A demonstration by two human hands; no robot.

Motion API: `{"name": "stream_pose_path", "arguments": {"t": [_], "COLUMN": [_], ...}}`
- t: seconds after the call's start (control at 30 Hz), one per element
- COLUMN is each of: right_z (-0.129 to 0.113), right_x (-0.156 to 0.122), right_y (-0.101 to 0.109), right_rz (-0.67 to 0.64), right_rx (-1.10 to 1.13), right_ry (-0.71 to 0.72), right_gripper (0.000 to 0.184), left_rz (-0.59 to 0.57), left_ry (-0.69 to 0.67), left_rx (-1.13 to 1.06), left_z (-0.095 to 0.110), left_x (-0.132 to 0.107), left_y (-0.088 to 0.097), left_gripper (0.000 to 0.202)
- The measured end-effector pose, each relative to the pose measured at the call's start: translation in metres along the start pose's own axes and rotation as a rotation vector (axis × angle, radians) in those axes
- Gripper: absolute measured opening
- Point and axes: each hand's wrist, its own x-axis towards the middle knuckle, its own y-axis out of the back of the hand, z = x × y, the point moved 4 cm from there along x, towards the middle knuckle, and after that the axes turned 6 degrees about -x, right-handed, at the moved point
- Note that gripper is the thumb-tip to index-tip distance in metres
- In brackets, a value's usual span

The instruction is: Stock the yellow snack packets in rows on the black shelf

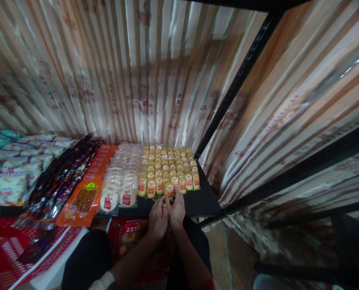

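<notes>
My left hand (157, 217) and my right hand (176, 210) are side by side at the front edge of a black shelf (203, 201). Both have their fingers curled together around a small yellow wrapped snack (169, 191) at the front of several rows of the same yellow packets (167, 167). To the left of those rows lie round white wrapped cakes (120, 177) in two columns.
Orange snack packs (84, 193), dark glossy packets (60, 177) and pale bags (10, 173) fill the shelf to the left. A red basket (4, 253) stands at lower left. Striped plastic sheeting hangs behind; a black rack post (236, 82) rises at right.
</notes>
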Motion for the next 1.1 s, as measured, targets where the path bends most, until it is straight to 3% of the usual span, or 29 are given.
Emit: {"name": "stream_pose_path", "arguments": {"t": [0.3, 0.77, 0.93, 1.1], "right_z": [0.003, 0.01, 0.01, 0.012], "right_x": [-0.008, -0.023, -0.036, -0.064], "right_y": [-0.006, -0.009, -0.004, 0.001], "right_rz": [0.002, 0.039, 0.039, 0.104], "right_rx": [0.056, 0.124, 0.163, 0.154], "right_ry": [0.011, -0.015, -0.017, -0.002], "right_gripper": [0.05, 0.049, 0.05, 0.041], "left_rz": [0.032, -0.006, 0.054, 0.079], "left_ry": [0.009, -0.106, -0.168, -0.203], "left_rx": [0.037, 0.11, 0.131, 0.122], "left_z": [-0.016, -0.032, -0.031, -0.028], "left_x": [0.008, 0.003, -0.007, -0.032], "left_y": [-0.002, -0.005, -0.001, 0.01], "left_gripper": [0.045, 0.047, 0.043, 0.035]}}
